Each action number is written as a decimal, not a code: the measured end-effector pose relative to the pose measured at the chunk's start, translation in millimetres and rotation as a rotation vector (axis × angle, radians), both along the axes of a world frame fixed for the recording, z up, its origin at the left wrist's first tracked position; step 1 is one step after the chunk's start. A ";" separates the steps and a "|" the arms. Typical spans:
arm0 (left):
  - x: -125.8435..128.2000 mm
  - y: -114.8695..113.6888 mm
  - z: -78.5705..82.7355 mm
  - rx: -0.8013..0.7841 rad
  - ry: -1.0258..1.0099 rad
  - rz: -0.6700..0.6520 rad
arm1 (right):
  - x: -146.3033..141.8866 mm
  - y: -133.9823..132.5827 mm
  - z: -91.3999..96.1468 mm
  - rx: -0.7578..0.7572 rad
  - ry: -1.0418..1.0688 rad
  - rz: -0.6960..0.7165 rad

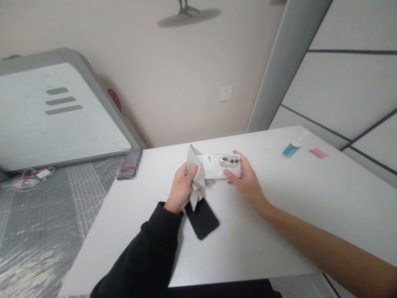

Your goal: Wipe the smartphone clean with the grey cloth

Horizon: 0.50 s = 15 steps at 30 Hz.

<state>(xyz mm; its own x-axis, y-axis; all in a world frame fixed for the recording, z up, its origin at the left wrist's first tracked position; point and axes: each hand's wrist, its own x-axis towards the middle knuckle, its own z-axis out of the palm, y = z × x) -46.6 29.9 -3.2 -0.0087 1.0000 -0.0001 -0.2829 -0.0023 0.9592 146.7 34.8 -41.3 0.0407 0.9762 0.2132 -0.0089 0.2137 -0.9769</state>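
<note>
My left hand [181, 188], in a black sleeve, is closed on a grey cloth [196, 176] and presses it against the left end of a white phone [221, 165]. The phone is held back side up, its camera bump showing. My right hand [245, 178] grips the phone's right end, fingers wrapped round it. Both hands hover just above the white table [279, 215]. A second phone [202, 219] with a dark screen lies flat on the table beneath my left wrist, partly hidden by the cloth.
A small spray bottle [293, 147] lies on the table at the far right, with a pink packet [318, 153] beside it. A blurred dark object [128, 164] sits at the table's far left corner. A large white appliance [56, 116] stands on the left.
</note>
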 end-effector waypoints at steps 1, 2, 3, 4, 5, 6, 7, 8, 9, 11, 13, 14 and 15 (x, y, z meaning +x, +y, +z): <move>1.0 0.4 -1.1 0.019 0.003 0.030 | -1.6 -0.4 1.1 -0.019 0.040 0.000; 1.7 0.8 -2.4 0.042 0.009 0.064 | -3.6 -1.4 2.3 -0.053 0.087 -0.006; 2.1 0.9 -3.8 0.066 0.017 0.103 | -6.0 -2.8 3.5 -0.102 0.140 -0.003; 2.0 0.6 -4.9 0.088 0.019 0.146 | -8.6 -4.7 4.8 -0.166 0.198 0.013; 1.4 -0.5 -5.6 0.116 0.042 0.191 | -11.2 -6.8 6.2 -0.241 0.257 0.038; 0.5 -2.3 -5.8 0.157 0.102 0.231 | -13.7 -8.9 7.6 -0.311 0.316 0.073; -0.4 -5.0 -5.4 0.217 0.204 0.254 | -15.8 -10.8 9.1 -0.367 0.381 0.123; -0.9 -8.3 -4.6 0.301 0.341 0.247 | -17.4 -12.1 10.5 -0.409 0.458 0.189; -0.7 -12.0 -3.5 0.421 0.499 0.195 | -18.2 -12.7 11.8 -0.446 0.543 0.262; 2.9 -19.4 -1.4 0.753 0.814 -0.043 | -17.2 -12.3 13.0 -0.520 0.681 0.390; 10.7 -25.4 0.1 1.101 1.013 -0.310 | -12.7 -12.3 10.9 -0.599 0.732 0.458; 15.6 -27.8 0.4 1.239 1.083 -0.391 | -9.6 -13.9 8.4 -0.629 0.730 0.463; 20.6 -29.8 0.4 1.341 1.136 -0.425 | -6.5 -17.3 5.0 -0.645 0.723 0.459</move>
<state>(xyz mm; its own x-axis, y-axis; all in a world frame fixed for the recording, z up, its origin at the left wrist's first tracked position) -26.0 0.1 -2.7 0.7997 0.2498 0.5459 0.2518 -0.9651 0.0727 140.2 17.5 -36.2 -0.4488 0.8500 -0.2759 -0.5790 -0.5118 -0.6347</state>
